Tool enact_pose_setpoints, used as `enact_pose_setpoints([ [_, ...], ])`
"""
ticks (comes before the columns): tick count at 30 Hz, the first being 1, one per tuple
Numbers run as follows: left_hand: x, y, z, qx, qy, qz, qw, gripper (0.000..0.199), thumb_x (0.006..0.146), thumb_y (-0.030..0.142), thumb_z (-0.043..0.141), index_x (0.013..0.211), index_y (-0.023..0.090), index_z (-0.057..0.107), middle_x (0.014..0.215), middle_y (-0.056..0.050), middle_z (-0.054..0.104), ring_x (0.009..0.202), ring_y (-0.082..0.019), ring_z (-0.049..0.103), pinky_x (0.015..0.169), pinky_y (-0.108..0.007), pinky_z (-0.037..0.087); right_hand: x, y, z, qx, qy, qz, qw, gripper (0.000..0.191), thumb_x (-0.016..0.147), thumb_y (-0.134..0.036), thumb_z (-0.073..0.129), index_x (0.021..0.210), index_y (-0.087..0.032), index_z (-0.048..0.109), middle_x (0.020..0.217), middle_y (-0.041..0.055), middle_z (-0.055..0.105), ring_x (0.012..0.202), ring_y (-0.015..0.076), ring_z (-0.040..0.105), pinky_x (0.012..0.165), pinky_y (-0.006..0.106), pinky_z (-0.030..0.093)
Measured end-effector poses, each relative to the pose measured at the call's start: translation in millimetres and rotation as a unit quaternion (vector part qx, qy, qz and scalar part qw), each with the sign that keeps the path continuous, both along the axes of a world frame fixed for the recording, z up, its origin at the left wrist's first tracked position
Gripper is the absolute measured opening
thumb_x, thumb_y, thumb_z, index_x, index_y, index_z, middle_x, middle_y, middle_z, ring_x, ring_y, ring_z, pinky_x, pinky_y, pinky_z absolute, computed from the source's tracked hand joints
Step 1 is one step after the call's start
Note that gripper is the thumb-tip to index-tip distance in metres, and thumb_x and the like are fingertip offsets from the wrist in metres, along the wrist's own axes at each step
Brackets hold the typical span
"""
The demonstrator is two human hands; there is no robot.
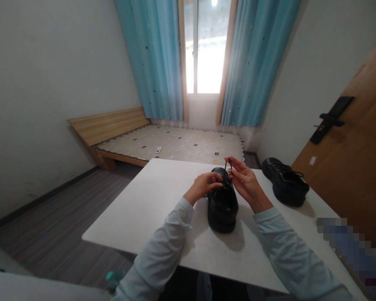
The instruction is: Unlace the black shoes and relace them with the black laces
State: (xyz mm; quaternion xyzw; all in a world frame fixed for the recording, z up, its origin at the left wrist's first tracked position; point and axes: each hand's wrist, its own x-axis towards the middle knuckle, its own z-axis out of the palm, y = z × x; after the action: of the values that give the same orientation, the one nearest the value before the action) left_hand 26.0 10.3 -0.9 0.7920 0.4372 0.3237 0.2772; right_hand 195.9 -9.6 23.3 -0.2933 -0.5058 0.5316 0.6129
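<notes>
A black lace-up shoe point(223, 207) stands on the white table with its heel toward me. My right hand point(242, 177) is above the shoe's right side, its fingertips pinching a thin black shoelace point(225, 164) drawn up in a loop. My left hand point(207, 184) rests over the laced part from the left, thumb and fingers close together at the lacing. Whether it grips a lace there is too small to make out. The shoe's toe is partly hidden behind my hands.
A second black shoe point(286, 184) stands at the table's right side. Beyond the white table point(138, 209) is a bed point(181, 142) with a small white remote point(158, 150). A wooden door point(341, 146) is at the right, and a blurred patch point(357, 251) covers the lower right.
</notes>
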Motion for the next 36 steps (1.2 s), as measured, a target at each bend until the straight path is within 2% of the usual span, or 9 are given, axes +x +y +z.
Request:
enact_pose_setpoints([
  [3, -1.8, -0.4, 1.0, -0.006, -0.009, -0.015, 1.0, 0.029, 0.072, 0.036, 0.067, 0.096, 0.02, 0.068, 0.081, 0.0, 0.065, 0.079, -0.014, 0.06, 0.078, -0.024, 0.044, 0.8, 1.8, -2.4, -0.011, 0.006, 0.005, 1.0, 0.043, 0.063, -0.023, 0.073, 0.105, -0.029, 0.066, 0.13, 0.0026, 0.056, 0.073, 0.0108, 0.058, 0.053, 0.023, 0.045],
  [8, -5.1, -3.3, 4.7, -0.015, -0.016, -0.048, 0.999, 0.033, 0.07, 0.036, 0.069, 0.098, 0.019, 0.068, 0.079, 0.0, 0.062, 0.079, -0.015, 0.059, 0.074, -0.024, 0.043, 10.7, 9.6, -5.1, 0.012, -0.038, -0.036, 0.999, 0.03, 0.066, -0.023, 0.069, 0.095, -0.026, 0.068, 0.111, 0.0042, 0.067, 0.05, 0.0059, 0.047, 0.036, 0.02, 0.024],
  [11, -6.1, -4.9, 6.9, -0.025, -0.017, -0.056, 0.998, 0.034, 0.069, 0.035, 0.07, 0.098, 0.019, 0.068, 0.081, -0.001, 0.063, 0.081, -0.015, 0.059, 0.075, -0.024, 0.043, 22.4, 14.8, -2.2, 0.043, -0.11, -0.096, 0.988, 0.019, 0.068, -0.023, 0.065, 0.087, -0.023, 0.068, 0.095, 0.0045, 0.072, 0.045, 0.0058, 0.042, 0.036, 0.021, 0.023],
  [20, -6.8, -2.1, 4.1, -0.033, -0.028, -0.067, 0.997, 0.034, 0.068, 0.034, 0.071, 0.098, 0.018, 0.068, 0.083, -0.002, 0.064, 0.083, -0.015, 0.058, 0.075, -0.024, 0.042, 67.3, 19.5, -0.2, 0.053, -0.368, -0.247, 0.895, 0.02, 0.065, -0.019, 0.053, 0.073, -0.02, 0.071, 0.06, 0.0032, 0.065, 0.053, 0.0152, 0.053, 0.046, 0.026, 0.039],
  [23, -8.6, -0.6, 2.4, -0.026, -0.028, -0.083, 0.996, 0.037, 0.068, 0.038, 0.071, 0.1, 0.019, 0.068, 0.085, -0.002, 0.064, 0.083, -0.016, 0.059, 0.077, -0.025, 0.043, 73.9, 20.5, -10.4, 0.071, -0.436, -0.313, 0.841, 0.021, 0.065, -0.019, 0.05, 0.07, -0.02, 0.07, 0.071, 0.006, 0.069, 0.06, 0.018, 0.057, 0.054, 0.03, 0.043],
  [25, -9.5, -0.5, 2.4, -0.019, -0.024, -0.091, 0.995, 0.04, 0.067, 0.041, 0.072, 0.101, 0.019, 0.067, 0.086, -0.002, 0.064, 0.084, -0.016, 0.059, 0.078, -0.025, 0.043, 73.2, 20.1, -15.7, 0.086, -0.444, -0.333, 0.828, 0.021, 0.067, -0.021, 0.05, 0.072, -0.021, 0.07, 0.08, 0.0069, 0.07, 0.065, 0.0189, 0.059, 0.059, 0.033, 0.046],
  [29, -9.6, -3.1, 4.7, -0.01, -0.014, -0.101, 0.995, 0.044, 0.065, 0.039, 0.074, 0.104, 0.019, 0.065, 0.092, -0.003, 0.063, 0.088, -0.017, 0.058, 0.081, -0.027, 0.043, 61.9, 14.8, -16.3, 0.083, -0.412, -0.285, 0.861, 0.019, 0.074, -0.032, 0.054, 0.079, -0.02, 0.069, 0.084, 0.0075, 0.07, 0.075, 0.0216, 0.062, 0.068, 0.037, 0.049],
  [33, -7.6, -5.1, 5.5, -0.021, -0.036, -0.089, 0.995, 0.044, 0.066, 0.039, 0.073, 0.103, 0.018, 0.063, 0.093, -0.004, 0.064, 0.089, -0.017, 0.058, 0.082, -0.028, 0.044, 47.9, 4.0, -9.3, 0.091, -0.384, -0.136, 0.909, 0.023, 0.076, -0.04, 0.062, 0.087, -0.022, 0.069, 0.094, 0.0068, 0.069, 0.088, 0.0234, 0.062, 0.08, 0.042, 0.049],
  [36, -6.1, -3.5, 3.9, -0.028, -0.074, -0.057, 0.995, 0.034, 0.074, 0.041, 0.066, 0.098, 0.016, 0.063, 0.088, -0.004, 0.065, 0.083, -0.015, 0.06, 0.08, -0.028, 0.046, 42.2, -2.3, -8.0, 0.098, -0.393, -0.051, 0.913, 0.036, 0.07, -0.041, 0.07, 0.102, -0.026, 0.066, 0.112, 0.0056, 0.064, 0.109, 0.0266, 0.056, 0.093, 0.048, 0.043],
])
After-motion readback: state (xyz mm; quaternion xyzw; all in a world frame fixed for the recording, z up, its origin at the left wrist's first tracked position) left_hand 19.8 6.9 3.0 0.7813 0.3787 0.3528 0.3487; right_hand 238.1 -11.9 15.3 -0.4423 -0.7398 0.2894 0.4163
